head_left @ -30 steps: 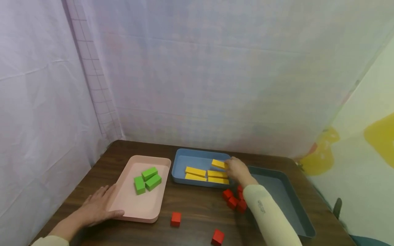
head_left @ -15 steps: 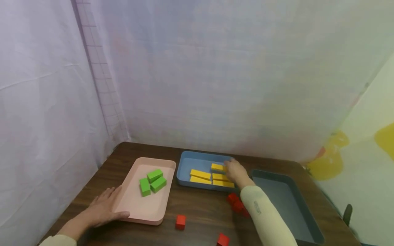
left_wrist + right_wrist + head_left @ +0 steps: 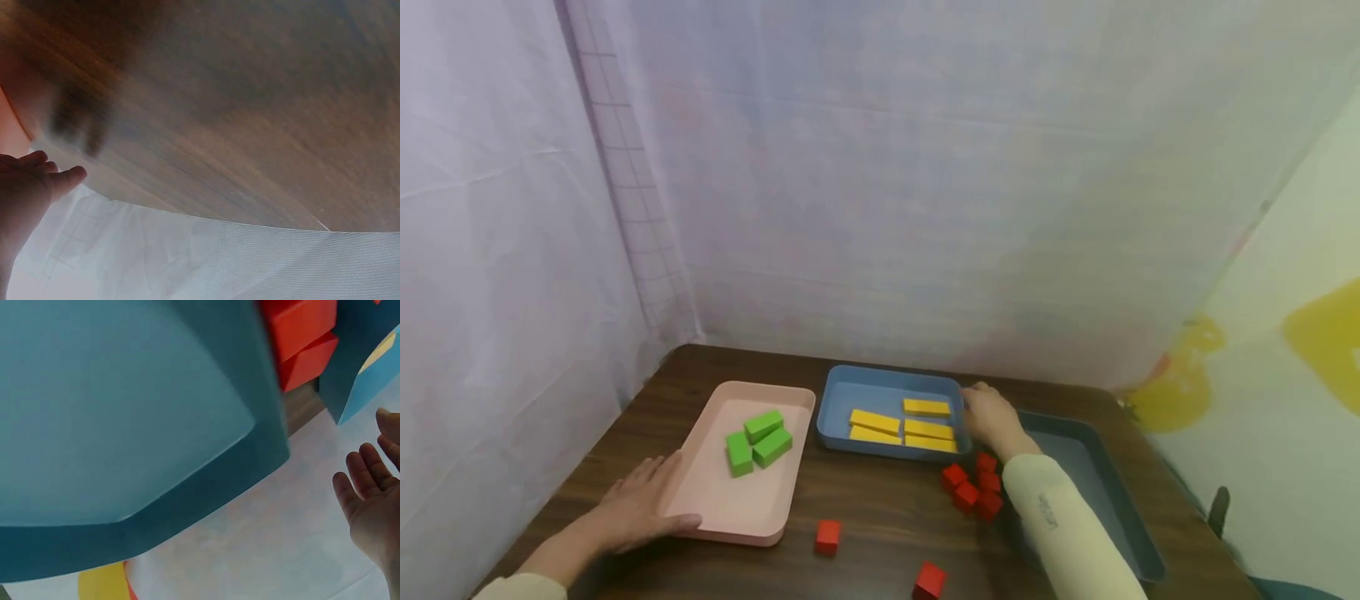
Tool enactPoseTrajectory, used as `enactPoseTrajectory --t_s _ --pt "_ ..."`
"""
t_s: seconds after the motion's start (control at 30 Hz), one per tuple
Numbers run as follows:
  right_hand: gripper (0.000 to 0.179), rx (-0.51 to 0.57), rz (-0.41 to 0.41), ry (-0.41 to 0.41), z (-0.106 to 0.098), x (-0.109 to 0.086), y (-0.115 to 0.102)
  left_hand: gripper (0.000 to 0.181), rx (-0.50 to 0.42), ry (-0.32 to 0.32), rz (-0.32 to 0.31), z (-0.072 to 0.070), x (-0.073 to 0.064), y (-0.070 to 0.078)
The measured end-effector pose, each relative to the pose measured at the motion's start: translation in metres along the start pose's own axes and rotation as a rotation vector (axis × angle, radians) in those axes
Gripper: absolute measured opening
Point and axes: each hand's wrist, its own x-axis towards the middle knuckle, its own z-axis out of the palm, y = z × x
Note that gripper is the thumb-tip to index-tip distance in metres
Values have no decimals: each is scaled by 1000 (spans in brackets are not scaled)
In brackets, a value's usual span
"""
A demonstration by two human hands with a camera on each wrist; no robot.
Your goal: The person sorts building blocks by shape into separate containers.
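Note:
My left hand [image 3: 632,507] lies at the left side of a pink tray [image 3: 722,508], its fingers along the rim and its thumb at the front corner. Several green blocks [image 3: 739,454] sit together in that tray. At the right end of the blue tray [image 3: 865,383], my right hand [image 3: 992,417] is just by the rim. In the right wrist view this hand [image 3: 378,500] has loosely extended fingers and holds nothing. Several yellow blocks [image 3: 927,407] lie flat in the blue tray, a single one behind the others.
Several red cubes [image 3: 966,496] cluster on the brown table [image 3: 880,492] in front of the blue tray. One red cube [image 3: 827,537] and another red cube [image 3: 930,580] lie nearer the front. A dark grey-blue tray [image 3: 1078,467] stands at the right, partly behind my right forearm.
My right hand has let go of the rear yellow block, which now lies in the blue tray, and has drawn back right to the rim. My left hand stays at the pink tray.

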Motion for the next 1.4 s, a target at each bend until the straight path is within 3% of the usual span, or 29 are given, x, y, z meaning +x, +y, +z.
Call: enactPoseTrajectory --t_s 0.23,0.53,0.67,0.73,0.87,0.97,1.03,1.2,1.4 --pt "39 -23 23 23 -3 -9 8 108 -11 -15 0 -2 0 -3" --pt "40 -27 -37 43 -7 -23 7 108 -21 -17 9 -1 -1 -4" --pt "41 -17 -46 48 -8 -28 6 106 -21 8 22 -1 -1 -5" --pt "42 -9 -60 54 -8 -30 7 105 -8 55 48 0 -1 -2" --pt "43 20 -77 53 -9 -39 9 100 12 153 172 3 5 25" --pt "44 64 -73 39 -11 -48 10 92 32 190 279 8 17 61" --pt "44 102 -82 39 -12 -54 9 87 19 181 315 11 27 87" --pt "45 194 -134 62 -14 -71 2 81 -3 112 292 22 58 132" --pt "42 214 -161 60 -10 -95 -8 81 94 50 246 38 84 148"
